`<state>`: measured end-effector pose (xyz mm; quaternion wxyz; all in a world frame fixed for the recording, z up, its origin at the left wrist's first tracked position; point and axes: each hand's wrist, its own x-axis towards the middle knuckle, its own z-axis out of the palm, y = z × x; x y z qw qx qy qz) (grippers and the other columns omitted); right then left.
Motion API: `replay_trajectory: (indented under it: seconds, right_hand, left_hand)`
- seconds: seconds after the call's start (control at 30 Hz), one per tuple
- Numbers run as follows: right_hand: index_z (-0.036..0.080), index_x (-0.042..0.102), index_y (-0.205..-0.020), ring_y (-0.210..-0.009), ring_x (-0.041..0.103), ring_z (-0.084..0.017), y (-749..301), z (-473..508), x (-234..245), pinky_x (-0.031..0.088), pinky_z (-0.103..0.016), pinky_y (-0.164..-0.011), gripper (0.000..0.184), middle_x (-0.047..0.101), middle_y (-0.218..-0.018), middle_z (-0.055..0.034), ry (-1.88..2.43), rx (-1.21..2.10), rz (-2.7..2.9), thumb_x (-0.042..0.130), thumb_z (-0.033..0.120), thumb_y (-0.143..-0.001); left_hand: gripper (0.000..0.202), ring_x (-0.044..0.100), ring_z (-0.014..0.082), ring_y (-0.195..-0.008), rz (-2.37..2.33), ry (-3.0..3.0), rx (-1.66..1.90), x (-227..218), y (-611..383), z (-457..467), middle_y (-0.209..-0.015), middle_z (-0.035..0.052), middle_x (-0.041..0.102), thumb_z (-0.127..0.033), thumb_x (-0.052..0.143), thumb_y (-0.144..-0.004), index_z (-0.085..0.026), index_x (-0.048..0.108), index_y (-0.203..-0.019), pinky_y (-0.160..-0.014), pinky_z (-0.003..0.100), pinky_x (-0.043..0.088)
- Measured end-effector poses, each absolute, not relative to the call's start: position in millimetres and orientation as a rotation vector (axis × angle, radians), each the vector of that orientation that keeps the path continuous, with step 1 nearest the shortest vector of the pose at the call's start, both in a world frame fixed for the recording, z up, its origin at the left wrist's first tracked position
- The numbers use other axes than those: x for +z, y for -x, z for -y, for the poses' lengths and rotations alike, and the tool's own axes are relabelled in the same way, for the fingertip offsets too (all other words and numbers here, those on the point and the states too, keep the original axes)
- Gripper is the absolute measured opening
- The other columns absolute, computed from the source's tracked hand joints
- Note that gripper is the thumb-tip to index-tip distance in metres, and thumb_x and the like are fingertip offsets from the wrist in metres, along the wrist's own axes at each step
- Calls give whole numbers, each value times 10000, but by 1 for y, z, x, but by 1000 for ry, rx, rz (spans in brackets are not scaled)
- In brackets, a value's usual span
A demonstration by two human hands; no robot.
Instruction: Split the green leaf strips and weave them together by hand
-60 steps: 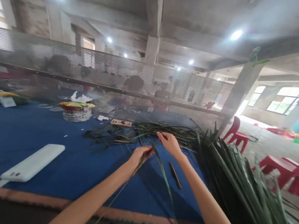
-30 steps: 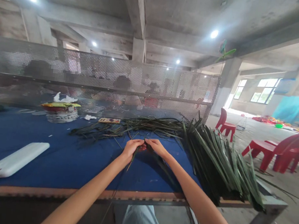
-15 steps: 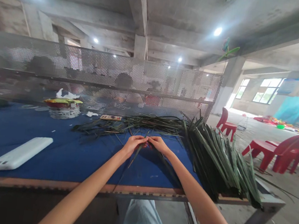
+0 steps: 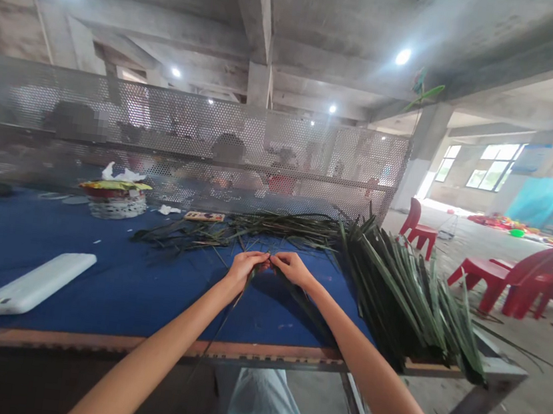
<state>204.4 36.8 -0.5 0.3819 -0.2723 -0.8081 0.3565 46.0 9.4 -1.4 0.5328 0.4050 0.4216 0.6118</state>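
Observation:
My left hand [image 4: 245,267] and my right hand [image 4: 293,267] meet above the blue tabletop, fingertips pinched close together. Between them is a narrow green leaf strip [image 4: 240,294]; one thin end trails down from my left fingers towards the table edge. A broader dark leaf length runs from my right hand down beneath my right forearm. The small part right at the fingertips is mostly hidden. Just beyond my hands lies a loose spread of thin leaf strips [image 4: 287,225]. To the right, a thick stack of long green leaves [image 4: 406,303] reaches the table's front edge.
A white power bank [image 4: 35,285] with a cable lies at left. Behind it stands a basket [image 4: 115,204] with a yellow-topped packet and tissue. A perforated metal screen [image 4: 166,119] borders the table's back, with people beyond. Red chairs [image 4: 520,277] stand at right.
Both hands stay together and have shifted very slightly left. The strip's short upright tip above the fingers has dropped lower, and the trailing end lies closer to my left wrist.

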Motion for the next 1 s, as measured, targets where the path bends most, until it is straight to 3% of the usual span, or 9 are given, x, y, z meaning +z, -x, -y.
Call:
replay_trajectory:
  seconds: [0.2,0.37,0.7,1.0]
  right_hand:
    - [162,521,-588,-532,396,-94,-205,-40,-4,292,-222,-519,429,461,-541,34,767,922,1996,488,531,-803]
    - [166,524,-680,-575,449,-103,-204,-41,-6,338,-228,-564,338,522,-624,28,708,1009,1914,554,492,-762]
    - [176,499,-673,-558,440,-94,-202,-49,-11,342,-226,-555,401,503,-609,37,642,1131,1948,585,562,-736]
    - [174,516,-671,-560,433,-96,-202,-53,-11,347,-232,-563,425,507,-601,37,611,1158,1918,620,584,-709]
  left_hand:
    - [103,603,113,-519,-1004,-1011,1398,0,-48,-7,-601,44,680,-162,785,-591,-113,712,-644,-589,221,491]
    - [106,604,114,-512,-1035,-980,1393,3,-48,-7,-605,46,687,-138,787,-571,-113,720,-650,-563,216,484]
    - [109,582,101,-477,-1015,-932,1435,-4,-46,-11,-530,37,661,-133,793,-535,-113,709,-601,-498,185,461]
    - [161,604,116,-514,-1008,-966,1443,-6,-44,-16,-575,38,678,-169,821,-523,-118,708,-626,-564,218,493]
